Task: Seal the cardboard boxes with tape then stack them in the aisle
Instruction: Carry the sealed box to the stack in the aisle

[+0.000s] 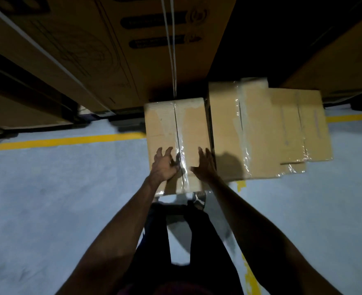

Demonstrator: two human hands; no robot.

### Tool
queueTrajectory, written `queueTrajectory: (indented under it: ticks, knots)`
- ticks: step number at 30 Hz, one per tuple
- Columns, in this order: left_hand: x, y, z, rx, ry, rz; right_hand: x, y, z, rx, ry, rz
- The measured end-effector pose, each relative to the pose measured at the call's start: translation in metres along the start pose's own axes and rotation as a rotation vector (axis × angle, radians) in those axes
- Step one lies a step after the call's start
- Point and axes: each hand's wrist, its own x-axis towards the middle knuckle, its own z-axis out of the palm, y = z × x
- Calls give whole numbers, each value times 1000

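Note:
A brown cardboard box (163,128) stands on the floor in front of me, its top flaps closed and a strip of clear tape (181,145) running down the centre seam. My left hand (164,166) rests on the near left part of the lid, fingers spread. My right hand (204,165) lies flat on the near right part of the lid, fingers apart. Neither hand holds anything. Right beside it sits a second taped box (224,128), and a third taped box (290,124) lies further right.
Large strapped cartons (112,50) tower behind the boxes, and another carton (346,60) stands at the far right. A yellow floor line (65,141) runs across the grey concrete. My legs (175,231) are below the box. Open floor lies left and right.

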Motion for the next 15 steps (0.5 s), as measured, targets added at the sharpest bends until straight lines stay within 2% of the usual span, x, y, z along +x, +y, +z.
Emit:
queueTrajectory:
  ticks: [4,8,11,13,15]
  knots:
    - [-81,24,-5,-8,-11,60,-76,-10,1,75,52,53]
    - [-129,30,2,56,-105,137,-128,13,19,175,135,32]
    - [-144,26,8,170,-183,274,-162,18,16,213,334,164]
    - [-151,25,11,332,-209,413,-193,12,18,257,454,220]
    - [-159,30,14,483,-256,587,-230,3,27,324,641,252]
